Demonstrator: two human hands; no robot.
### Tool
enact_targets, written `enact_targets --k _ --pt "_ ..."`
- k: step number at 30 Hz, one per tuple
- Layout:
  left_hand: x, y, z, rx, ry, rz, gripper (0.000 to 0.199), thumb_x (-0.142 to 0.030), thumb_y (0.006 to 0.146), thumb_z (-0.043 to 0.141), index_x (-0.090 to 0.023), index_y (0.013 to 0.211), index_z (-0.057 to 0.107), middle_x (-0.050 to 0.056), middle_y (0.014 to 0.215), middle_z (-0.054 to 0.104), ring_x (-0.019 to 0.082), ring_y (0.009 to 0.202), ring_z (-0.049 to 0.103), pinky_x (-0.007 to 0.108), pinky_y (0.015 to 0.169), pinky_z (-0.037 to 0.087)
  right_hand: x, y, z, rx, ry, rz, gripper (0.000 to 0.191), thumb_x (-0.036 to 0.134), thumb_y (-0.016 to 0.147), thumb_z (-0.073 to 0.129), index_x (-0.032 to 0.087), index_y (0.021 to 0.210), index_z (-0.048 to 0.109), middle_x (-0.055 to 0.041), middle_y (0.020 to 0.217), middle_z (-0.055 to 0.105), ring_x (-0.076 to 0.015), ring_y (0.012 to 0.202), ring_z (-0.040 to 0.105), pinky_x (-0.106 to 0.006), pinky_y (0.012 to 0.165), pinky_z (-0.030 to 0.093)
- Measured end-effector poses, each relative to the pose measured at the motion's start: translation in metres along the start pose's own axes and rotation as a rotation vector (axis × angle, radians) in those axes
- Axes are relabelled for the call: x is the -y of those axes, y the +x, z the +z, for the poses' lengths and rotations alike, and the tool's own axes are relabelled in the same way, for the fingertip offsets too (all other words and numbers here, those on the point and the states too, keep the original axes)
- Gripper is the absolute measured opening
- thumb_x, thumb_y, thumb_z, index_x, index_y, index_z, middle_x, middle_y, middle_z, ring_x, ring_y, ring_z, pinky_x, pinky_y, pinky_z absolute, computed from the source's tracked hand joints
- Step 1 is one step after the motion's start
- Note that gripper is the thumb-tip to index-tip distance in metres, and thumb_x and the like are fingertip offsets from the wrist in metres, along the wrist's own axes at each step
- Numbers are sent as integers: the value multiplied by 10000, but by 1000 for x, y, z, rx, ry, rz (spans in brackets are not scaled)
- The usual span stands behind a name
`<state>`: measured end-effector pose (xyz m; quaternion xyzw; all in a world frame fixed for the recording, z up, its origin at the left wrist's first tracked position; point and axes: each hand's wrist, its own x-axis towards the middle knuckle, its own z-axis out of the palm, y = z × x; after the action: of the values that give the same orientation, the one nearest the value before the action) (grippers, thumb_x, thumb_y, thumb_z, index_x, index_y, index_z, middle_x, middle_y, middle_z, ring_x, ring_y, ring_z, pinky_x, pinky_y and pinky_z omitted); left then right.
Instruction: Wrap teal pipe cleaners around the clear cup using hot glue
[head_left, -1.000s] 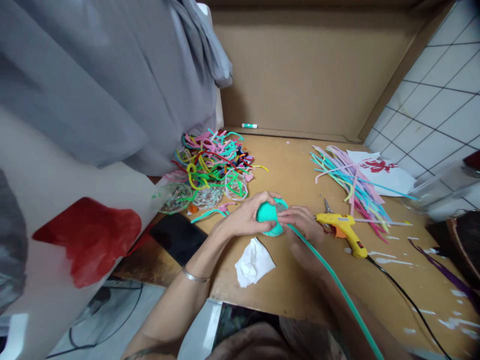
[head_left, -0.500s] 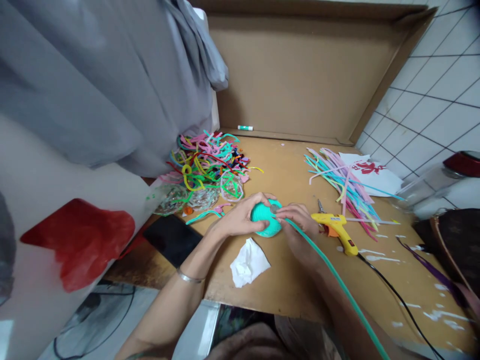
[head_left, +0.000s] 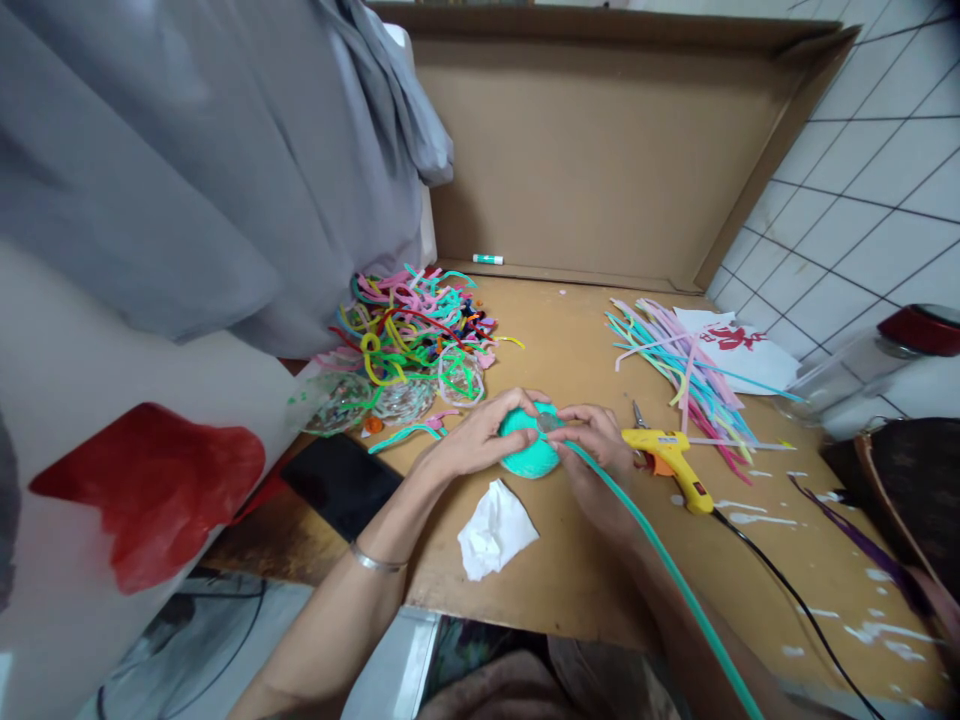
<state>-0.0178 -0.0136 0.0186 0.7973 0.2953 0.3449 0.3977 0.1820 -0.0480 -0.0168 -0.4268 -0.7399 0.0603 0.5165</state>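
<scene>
A round turquoise piece (head_left: 531,458) is held over the middle of the table, with a small clear patch near its upper right. My left hand (head_left: 484,435) grips it from the left, thumb across its face. At its right side, my right hand (head_left: 596,445) pinches a long turquoise strip (head_left: 660,550) close to the clear patch. The strip trails over my right forearm toward the lower right. Nearer me on the table lies a crumpled white tissue (head_left: 496,530). A yellow glue gun (head_left: 671,460) rests just right of my right hand.
Tangled colourful pipe cleaners (head_left: 420,320) lie at the back left, beside a black phone (head_left: 341,485). Straight pipe cleaners (head_left: 694,365) are at the right, near a clear bottle (head_left: 855,360) and a dark bag (head_left: 900,480). Behind stands a cardboard panel (head_left: 600,160).
The view has shifted slightly. The round piece is tilted a little differently, showing more of the clear patch. Both hands keep their holds.
</scene>
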Motion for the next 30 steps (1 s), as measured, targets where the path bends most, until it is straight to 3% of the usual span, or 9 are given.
enact_targets --k 7,15,21,30 --pt "-1 0 3 -31 3 -4 185 -375 945 516 -193 981 517 145 1332 613 248 1194 597 413 1030 442 5 1 1 -9 9 19 154 288 887 608 286 805 738 -28 999 669 -202 953 589 -390 853 500" --pt "1 1 7 -77 -6 -8 158 -343 924 518 -190 957 531 130 1265 642 243 1146 611 411 1001 467 3 2 -2 35 38 0 162 308 900 592 272 825 731 -38 950 670 -200 936 601 -371 823 510" --pt "3 2 5 -66 -55 -36 157 -338 910 541 -189 957 529 139 1321 616 251 1192 598 416 1013 460 3 5 -6 95 20 -51 129 305 879 637 263 970 718 -45 992 673 -201 964 606 -364 834 505" --pt "11 4 1 -42 -136 -11 136 -289 878 559 -184 962 543 146 1323 626 259 1168 616 415 961 476 16 11 -12 71 45 10 239 191 920 477 263 1003 689 -49 1010 658 -213 976 605 -391 841 494"
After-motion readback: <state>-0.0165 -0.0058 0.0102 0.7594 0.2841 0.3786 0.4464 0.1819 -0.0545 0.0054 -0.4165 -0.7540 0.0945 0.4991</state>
